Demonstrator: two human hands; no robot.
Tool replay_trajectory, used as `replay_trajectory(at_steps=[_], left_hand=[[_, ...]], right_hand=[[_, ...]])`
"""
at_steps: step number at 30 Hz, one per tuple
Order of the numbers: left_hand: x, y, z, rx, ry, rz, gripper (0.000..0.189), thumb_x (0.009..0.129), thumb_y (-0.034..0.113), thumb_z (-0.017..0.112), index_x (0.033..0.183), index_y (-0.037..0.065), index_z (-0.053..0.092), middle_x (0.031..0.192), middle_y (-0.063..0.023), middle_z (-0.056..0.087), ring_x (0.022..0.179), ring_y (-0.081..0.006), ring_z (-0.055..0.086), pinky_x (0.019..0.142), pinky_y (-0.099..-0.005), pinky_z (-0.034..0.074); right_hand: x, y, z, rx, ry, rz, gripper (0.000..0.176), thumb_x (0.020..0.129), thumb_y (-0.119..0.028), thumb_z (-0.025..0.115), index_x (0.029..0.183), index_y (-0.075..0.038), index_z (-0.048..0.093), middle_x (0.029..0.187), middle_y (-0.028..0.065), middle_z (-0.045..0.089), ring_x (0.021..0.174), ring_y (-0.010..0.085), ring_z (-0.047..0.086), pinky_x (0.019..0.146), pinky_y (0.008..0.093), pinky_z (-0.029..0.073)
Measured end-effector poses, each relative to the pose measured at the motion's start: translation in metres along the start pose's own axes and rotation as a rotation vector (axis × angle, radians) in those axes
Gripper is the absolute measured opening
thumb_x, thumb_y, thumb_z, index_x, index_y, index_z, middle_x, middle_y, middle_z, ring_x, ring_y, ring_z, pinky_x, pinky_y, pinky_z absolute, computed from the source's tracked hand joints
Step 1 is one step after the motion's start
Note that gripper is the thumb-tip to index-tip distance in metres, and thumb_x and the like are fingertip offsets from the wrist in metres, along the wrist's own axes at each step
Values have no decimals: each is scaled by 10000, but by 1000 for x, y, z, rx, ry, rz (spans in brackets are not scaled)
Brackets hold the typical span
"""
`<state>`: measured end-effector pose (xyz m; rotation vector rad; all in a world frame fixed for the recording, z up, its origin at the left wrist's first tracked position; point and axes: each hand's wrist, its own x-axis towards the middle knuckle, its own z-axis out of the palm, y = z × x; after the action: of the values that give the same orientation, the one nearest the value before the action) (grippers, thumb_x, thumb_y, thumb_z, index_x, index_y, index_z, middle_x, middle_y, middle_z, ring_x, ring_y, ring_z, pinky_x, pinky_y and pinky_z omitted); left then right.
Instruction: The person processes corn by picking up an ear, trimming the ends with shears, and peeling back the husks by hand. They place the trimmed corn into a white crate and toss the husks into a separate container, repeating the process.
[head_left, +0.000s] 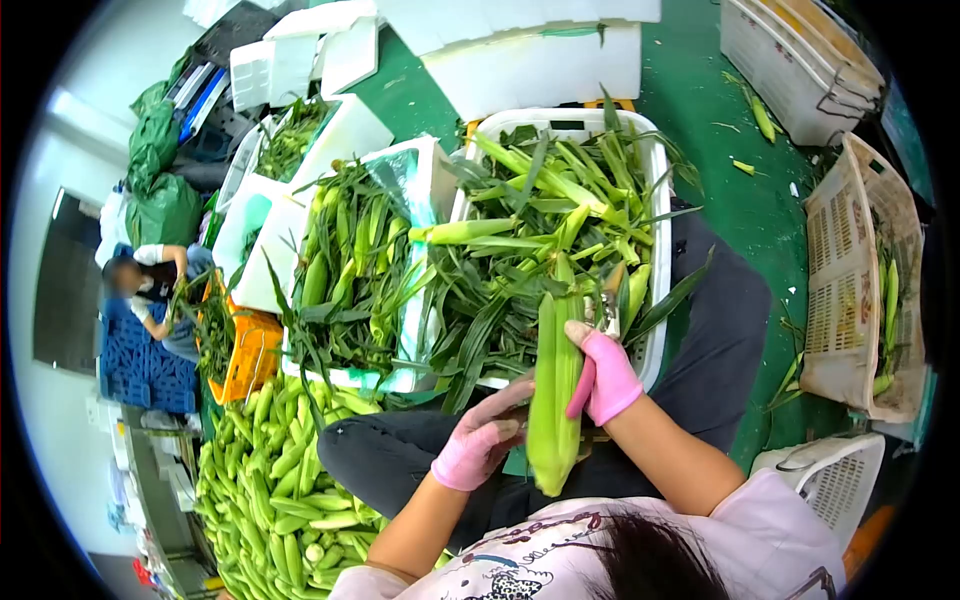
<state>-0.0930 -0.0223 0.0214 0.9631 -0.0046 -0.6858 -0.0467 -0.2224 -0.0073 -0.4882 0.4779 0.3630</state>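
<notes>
A green ear of corn in its husk (556,400) stands lengthwise before my lap, stem end away from me. My left hand (484,440), in a pink-and-grey glove, is closed at its left side, with fingertips partly hidden behind the husk. My right hand (606,378), also in a pink glove, grips pruning shears (581,388) with a red handle; their metal part shows beyond my fingers, beside the stem end. My right thumb presses on the husk. Just beyond lies a white basket (658,240) heaped with husk leaves and cut stems (560,190).
Husked corn ears (290,500) are piled at my left. A foam box (425,190) of corn leaves adjoins the basket. Crates (835,300) stand on the green floor (700,100) at right. Another person (165,290) sits far left by an orange crate (245,350).
</notes>
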Motion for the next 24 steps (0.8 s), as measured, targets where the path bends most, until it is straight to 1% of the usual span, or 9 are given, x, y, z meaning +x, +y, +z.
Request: replay_trajectory(at_steps=[2,5,6,11,13,15,16,21,24], left_hand=[[3,-9,-4,238,74,-83,612,888,48,614,1475,59,438,1484,-103,455,1347,-267,480,1109,-402,406],[17,-27,24,1194,234,443,289,850,22,691,1124,-5,600,1321,-162,501,1190,-300,557,975,-347,481],[26,-27,32,1199,265,557,186,853,10,678,1029,16,620,1202,-192,562,1073,-330,599,894,-360,507],[98,25,-27,1289,677,726,94,937,9,583,843,-1,582,739,-122,596,737,-283,610,717,-346,519],[135,72,-67,1532,707,512,136,947,116,619,1026,6,610,929,-172,644,849,-329,643,788,-368,538],[149,87,-44,1831,750,469,484,908,222,692,1305,4,520,1199,-247,604,1043,-397,636,915,-423,523],[145,88,-26,1821,666,542,795,868,275,740,1483,-16,329,1415,-303,468,1225,-447,557,1031,-456,463],[87,-8,40,972,7,328,511,1053,332,471,1389,-52,497,1381,-238,555,1303,-314,532,1099,-397,422],[77,-75,57,554,3,78,705,1050,523,389,1514,13,241,1320,-183,566,1258,-289,542,1090,-402,412]], right_hand=[[-8,8,8,-177,75,-277,362,846,-31,728,1178,-50,585,1001,52,657,869,153,637,759,305,548],[-13,11,9,-425,59,-596,610,759,39,771,1284,-70,480,1113,50,607,934,143,615,775,306,544],[-20,5,13,-384,31,-670,642,739,50,783,1291,-68,478,1141,61,588,962,159,607,806,311,539],[-77,-63,14,-399,153,-573,523,830,-78,734,1294,-31,496,1006,104,635,644,211,666,308,318,506],[-99,-84,16,-419,102,-489,526,831,-85,736,1303,-21,510,1039,108,646,743,193,671,440,305,553],[-94,-82,13,-483,138,-676,579,809,-112,765,1319,-27,505,1080,84,639,947,139,621,763,267,522],[-94,-83,13,-545,194,-661,595,800,-118,772,1318,-26,493,1094,78,628,931,136,621,771,268,524],[-66,-63,-5,-693,291,-860,655,763,-60,782,1322,4,445,1114,83,604,959,161,605,858,293,516],[-51,-37,-7,-957,280,-850,725,742,-120,795,1353,21,430,1111,133,638,989,232,651,889,334,526]])
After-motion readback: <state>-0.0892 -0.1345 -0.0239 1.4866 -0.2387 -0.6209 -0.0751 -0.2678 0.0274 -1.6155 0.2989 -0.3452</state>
